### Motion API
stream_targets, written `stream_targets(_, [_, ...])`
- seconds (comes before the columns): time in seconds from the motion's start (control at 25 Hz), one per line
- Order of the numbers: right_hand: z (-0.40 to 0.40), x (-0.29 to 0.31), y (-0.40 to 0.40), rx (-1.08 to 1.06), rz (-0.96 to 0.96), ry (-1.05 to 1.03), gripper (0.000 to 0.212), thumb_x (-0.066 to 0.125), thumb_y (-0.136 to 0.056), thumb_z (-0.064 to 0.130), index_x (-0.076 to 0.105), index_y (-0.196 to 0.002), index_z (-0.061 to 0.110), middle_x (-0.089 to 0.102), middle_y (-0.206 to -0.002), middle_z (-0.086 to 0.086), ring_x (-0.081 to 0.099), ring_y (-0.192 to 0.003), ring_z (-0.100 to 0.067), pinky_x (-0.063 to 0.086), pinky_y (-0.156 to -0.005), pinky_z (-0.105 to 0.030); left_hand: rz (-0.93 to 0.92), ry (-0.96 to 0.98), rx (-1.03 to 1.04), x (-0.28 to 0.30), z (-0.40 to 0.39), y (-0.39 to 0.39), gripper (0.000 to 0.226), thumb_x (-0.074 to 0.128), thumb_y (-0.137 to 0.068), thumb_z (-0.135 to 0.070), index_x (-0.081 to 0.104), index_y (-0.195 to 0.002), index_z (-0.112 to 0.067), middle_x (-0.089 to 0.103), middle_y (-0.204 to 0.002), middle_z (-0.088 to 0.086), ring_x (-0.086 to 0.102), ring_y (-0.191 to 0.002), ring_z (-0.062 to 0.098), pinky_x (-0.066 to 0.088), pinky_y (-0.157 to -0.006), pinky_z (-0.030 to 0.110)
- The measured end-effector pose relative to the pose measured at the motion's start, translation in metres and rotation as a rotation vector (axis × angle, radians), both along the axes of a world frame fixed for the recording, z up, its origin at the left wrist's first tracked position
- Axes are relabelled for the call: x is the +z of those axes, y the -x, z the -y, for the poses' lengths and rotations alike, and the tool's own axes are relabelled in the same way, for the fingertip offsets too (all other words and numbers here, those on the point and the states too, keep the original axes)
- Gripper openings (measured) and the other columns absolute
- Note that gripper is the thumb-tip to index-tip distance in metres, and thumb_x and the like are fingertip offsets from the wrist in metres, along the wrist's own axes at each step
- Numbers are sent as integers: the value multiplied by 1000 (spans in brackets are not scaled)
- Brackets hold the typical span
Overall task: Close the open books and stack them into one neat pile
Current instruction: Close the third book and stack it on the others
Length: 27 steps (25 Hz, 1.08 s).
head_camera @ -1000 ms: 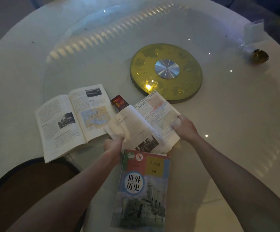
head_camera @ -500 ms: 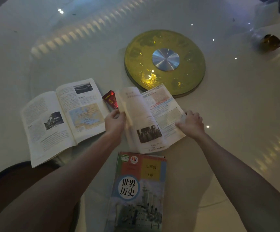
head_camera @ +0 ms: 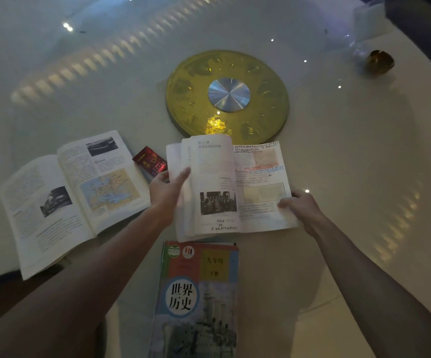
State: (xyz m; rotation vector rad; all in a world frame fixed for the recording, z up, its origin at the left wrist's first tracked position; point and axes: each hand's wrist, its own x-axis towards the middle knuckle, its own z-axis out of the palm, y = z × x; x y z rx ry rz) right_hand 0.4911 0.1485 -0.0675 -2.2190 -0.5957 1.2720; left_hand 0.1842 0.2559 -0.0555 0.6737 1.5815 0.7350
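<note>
Three books lie on a white round table. An open middle book [head_camera: 258, 187] is held on both sides: my left hand [head_camera: 166, 189] grips its left half of pages and lifts it upright, while my right hand [head_camera: 299, 208] presses down the lower right corner of the right page. To the left, another open book [head_camera: 69, 192] lies flat, showing a map and photos. A closed book with a colourful cover [head_camera: 198, 298] sits near me, just below the middle book.
A gold turntable disc with a silver hub [head_camera: 227, 96] sits behind the middle book. A small red packet [head_camera: 150, 160] lies between the two open books. A small amber jar [head_camera: 380, 61] stands far right. A dark chair [head_camera: 0, 293] shows under the table's near-left edge [head_camera: 13, 270].
My left hand has moved from the book's bottom left corner up along its left side, raising the left pages more upright. My right hand has slid down to the lower right corner.
</note>
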Motion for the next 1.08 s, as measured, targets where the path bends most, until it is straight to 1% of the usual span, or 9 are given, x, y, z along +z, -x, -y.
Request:
stream_targets(0.08, [4,9,2,-60,-115,-92,25,57,-93,-1,70,-98,21,76,-105,-1,75,-91,-21,59,-66,-28,-8,-24,-71,2,4,-2,59,86,-75,-19,56,-125,-14,67,-107,-1,69,-93,16,58,-75,35])
stream_targets(0.2, [11,19,5,-54,-213,-174,30,56,-98,4,72,-118,19,79,-111,-1,78,-93,-20,61,-67,-26,14,-17,-78,6,9,-6,57,80,-79,-5,56,-130,-10,71,-109,5,73,-87,17,61,-70,35])
stream_targets(0.28, [13,25,9,-56,-238,-228,38,56,-96,4,70,-128,19,79,-116,-2,78,-100,-23,62,-72,-32,38,-40,-90,11,10,-9,49,75,-85,-4,57,-131,-11,72,-112,8,74,-87,18,61,-68,33])
stream_targets(0.44, [7,40,39,-88,-268,-352,28,53,-92,1,64,-116,10,72,-113,-15,71,-99,-32,57,-73,-39,140,-106,-247,40,20,-24,38,65,-95,-17,58,-132,-12,74,-102,3,74,-83,16,60,-67,31])
stream_targets(0.52, [2,46,63,-72,-383,-403,26,51,-97,14,65,-118,6,70,-113,-22,69,-100,-35,58,-81,-43,328,-32,-447,53,32,-36,42,51,-101,-34,59,-134,-9,74,-101,0,73,-89,16,59,-78,34])
stream_targets(0.64, [-11,55,91,-14,-345,-371,45,56,-98,42,70,-123,8,77,-112,-17,75,-101,-30,61,-90,-47,484,107,-593,50,50,-48,51,42,-96,-36,59,-134,-7,67,-132,7,61,-124,20,47,-106,42])
stream_targets(0.8, [-7,56,104,-29,-97,-363,25,62,-96,12,72,-118,12,78,-114,-14,77,-96,-28,65,-82,-48,330,16,-553,51,69,-37,41,51,-97,-20,59,-135,-7,62,-135,11,61,-113,17,49,-95,27])
stream_targets(0.92, [8,75,110,-110,-308,-462,24,61,-97,2,73,-114,15,77,-116,-18,76,-100,-35,64,-84,-53,96,-12,-369,51,70,-8,52,60,-97,-23,47,-145,-9,60,-133,11,59,-106,18,50,-90,30])
stream_targets(1.08, [39,101,121,-188,-605,-537,27,57,-97,-1,70,-117,12,79,-109,-11,77,-93,-26,63,-84,-45,150,60,-341,55,80,26,36,63,-96,-34,66,-124,-12,73,-113,13,71,-98,30,60,-81,44])
